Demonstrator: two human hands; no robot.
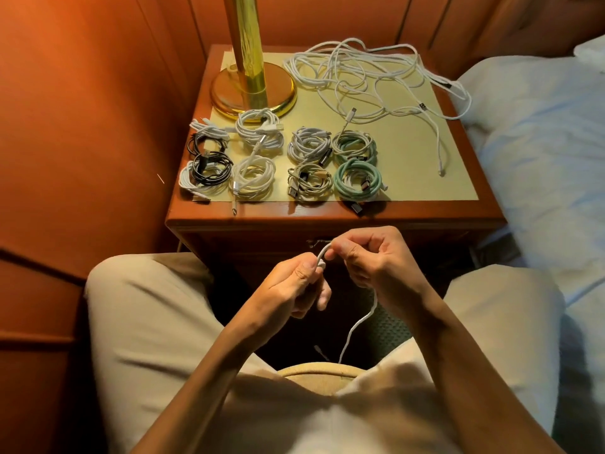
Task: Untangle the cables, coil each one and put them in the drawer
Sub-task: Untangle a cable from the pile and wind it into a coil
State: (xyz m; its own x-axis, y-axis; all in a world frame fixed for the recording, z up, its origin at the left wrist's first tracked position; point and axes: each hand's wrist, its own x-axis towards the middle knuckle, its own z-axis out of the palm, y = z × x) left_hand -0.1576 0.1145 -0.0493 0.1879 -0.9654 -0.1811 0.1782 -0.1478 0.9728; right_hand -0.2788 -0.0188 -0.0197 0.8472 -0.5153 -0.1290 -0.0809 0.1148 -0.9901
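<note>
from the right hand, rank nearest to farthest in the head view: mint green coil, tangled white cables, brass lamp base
1. mint green coil, on the nightstand's front edge, nearest the right hand
2. tangled white cables, back right
3. brass lamp base, back left; close to the tangle, hard to separate

No text, label, brand, number or sign can be read anywhere in this view; the coiled cables (281, 162) and their plugs on the bench (402, 152) carry no legible marking; the brass lamp base (253, 90) behind them is plain.
</note>
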